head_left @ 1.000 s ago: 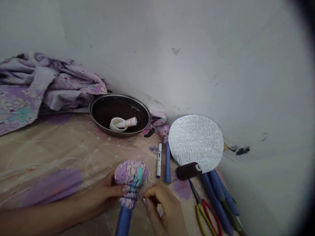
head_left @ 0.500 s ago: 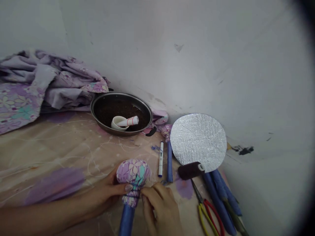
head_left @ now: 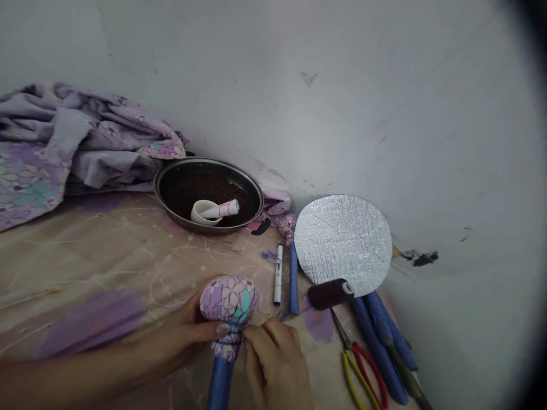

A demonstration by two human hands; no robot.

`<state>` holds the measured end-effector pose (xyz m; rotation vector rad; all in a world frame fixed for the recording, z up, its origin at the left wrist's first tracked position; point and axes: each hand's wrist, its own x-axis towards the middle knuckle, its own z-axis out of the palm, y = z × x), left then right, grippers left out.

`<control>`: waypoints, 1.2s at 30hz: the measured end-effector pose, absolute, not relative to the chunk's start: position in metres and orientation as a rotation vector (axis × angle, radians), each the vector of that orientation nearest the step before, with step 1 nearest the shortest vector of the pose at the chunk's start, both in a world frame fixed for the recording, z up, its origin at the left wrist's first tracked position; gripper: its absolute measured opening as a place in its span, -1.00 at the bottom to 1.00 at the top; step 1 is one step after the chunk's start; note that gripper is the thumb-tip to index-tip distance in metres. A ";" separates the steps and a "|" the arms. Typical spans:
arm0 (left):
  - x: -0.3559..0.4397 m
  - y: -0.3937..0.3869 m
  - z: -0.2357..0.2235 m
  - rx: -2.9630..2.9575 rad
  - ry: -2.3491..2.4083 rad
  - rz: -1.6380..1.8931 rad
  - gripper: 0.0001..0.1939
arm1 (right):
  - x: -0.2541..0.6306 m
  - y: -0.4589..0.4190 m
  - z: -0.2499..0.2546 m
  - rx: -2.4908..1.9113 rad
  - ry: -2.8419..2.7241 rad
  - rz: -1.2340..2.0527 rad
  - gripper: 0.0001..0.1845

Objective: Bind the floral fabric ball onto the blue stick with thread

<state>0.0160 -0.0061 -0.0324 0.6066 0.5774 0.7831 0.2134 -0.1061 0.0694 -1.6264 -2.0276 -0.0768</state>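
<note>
My left hand (head_left: 194,324) is closed around a mallet-like stick with a padded round head (head_left: 229,299) in purple floral cloth and a blue-wrapped handle (head_left: 221,381). Its thumb presses the neck, where dark thread (head_left: 231,343) is wound round the gathered cloth. At the right side of that neck, my right hand (head_left: 277,359) has thumb and forefinger pinched together; whatever lies between them is too small to make out. To the right, a dark thread spool (head_left: 331,294) lies on its side, above scissors (head_left: 358,364) with one yellow and one red handle.
A dark pan (head_left: 209,228) holds dark loose material and a small white cup (head_left: 203,213) with a paper roll (head_left: 224,209). Nearby are a marker (head_left: 278,276), a silver foil disc (head_left: 344,242) and several blue-wrapped sticks (head_left: 378,347). Floral cloth (head_left: 106,142) lies bunched along the wall.
The whole view has shifted slightly. Both hands keep nearly the same hold at the neck of the padded mallet, and the things around them stay in place.
</note>
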 end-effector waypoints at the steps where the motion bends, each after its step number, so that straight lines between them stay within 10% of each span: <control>1: 0.016 -0.006 -0.033 0.612 0.583 0.787 0.08 | 0.212 -0.106 0.069 -1.628 -2.021 -0.078 -0.62; 36: 0.011 -0.001 0.027 0.588 0.647 0.658 0.01 | 0.200 -0.098 0.041 -1.437 -1.730 0.178 -0.62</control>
